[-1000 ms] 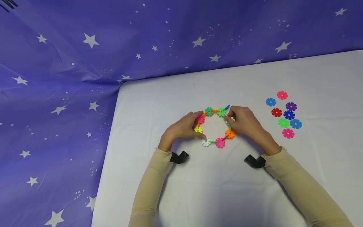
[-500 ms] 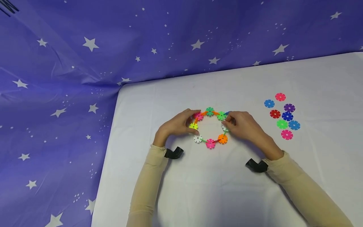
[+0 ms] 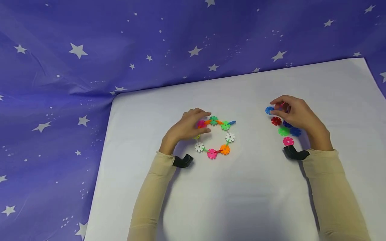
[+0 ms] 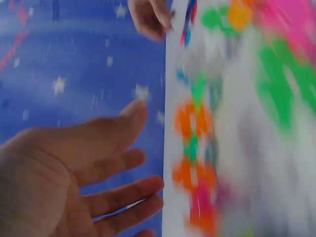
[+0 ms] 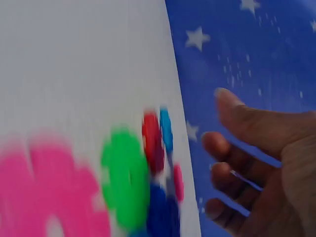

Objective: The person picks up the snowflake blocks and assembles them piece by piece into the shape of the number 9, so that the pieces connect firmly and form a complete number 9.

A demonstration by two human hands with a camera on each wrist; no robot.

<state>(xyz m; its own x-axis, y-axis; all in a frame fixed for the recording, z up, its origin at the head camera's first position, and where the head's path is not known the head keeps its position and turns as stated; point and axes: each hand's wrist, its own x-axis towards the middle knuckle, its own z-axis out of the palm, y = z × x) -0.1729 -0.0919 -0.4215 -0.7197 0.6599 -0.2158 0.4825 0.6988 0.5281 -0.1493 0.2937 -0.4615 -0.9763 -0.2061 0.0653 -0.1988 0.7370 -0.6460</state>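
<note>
Slotted plastic discs form a ring [image 3: 212,153] of flat and upright pieces on the white table, in pink, white, orange, green and yellow. A blue disc [image 3: 232,123] stands on edge at the ring's upper right. My left hand [image 3: 189,125] hovers over the ring's left side, thumb and fingers apart; its wrist view shows nothing between them. My right hand [image 3: 301,113] is over the loose discs at the right, fingers spread around a red-pink disc in the head view. In the right wrist view the fingers [image 5: 242,173] are loosely bent and hold nothing.
Several loose discs lie in a group at the right, among them a light blue disc [image 3: 269,110], a red disc [image 3: 276,121], a green disc [image 3: 283,131] and a pink disc [image 3: 288,141]. A purple starry cloth [image 3: 169,43] hangs behind the table [image 3: 241,207].
My right hand has left the ring's upper right and moved right to the loose discs. The left hand stays by the ring's left side, slightly lifted. The head view has shifted a little.
</note>
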